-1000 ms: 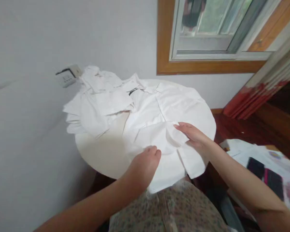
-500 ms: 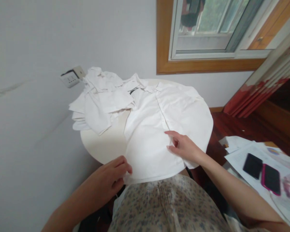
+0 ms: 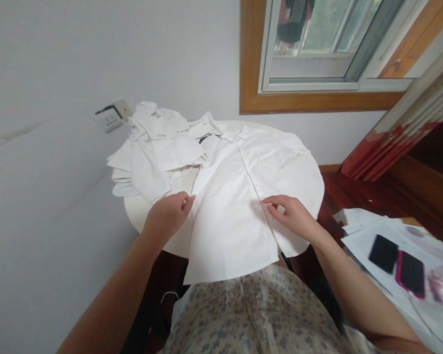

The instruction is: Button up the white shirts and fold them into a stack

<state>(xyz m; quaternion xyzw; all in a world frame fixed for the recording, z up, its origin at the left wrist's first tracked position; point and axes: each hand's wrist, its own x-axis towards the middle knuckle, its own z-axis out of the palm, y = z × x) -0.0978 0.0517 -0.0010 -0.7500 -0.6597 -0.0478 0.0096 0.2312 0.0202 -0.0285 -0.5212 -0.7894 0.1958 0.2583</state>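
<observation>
A white button-up shirt lies spread over a round cream table, collar toward the wall, its hem hanging over the near edge. At the shirt's left side edge, my left hand pinches the fabric between thumb and finger. My right hand is closed in a pinch on the front placket, around the middle of the shirt. To the left of the shirt sits a pile of white garments, folded and stacked, with some sleeves hanging loose.
A wall socket is just behind the pile. On the right, a side surface holds papers, a black phone and a pink-cased phone with a cable. A red-and-white curtain hangs beside the window.
My left hand has moved up from the bottom hem corner to higher on the side edge. My right hand has shifted slightly right onto the placket. The hem now lies straighter.
</observation>
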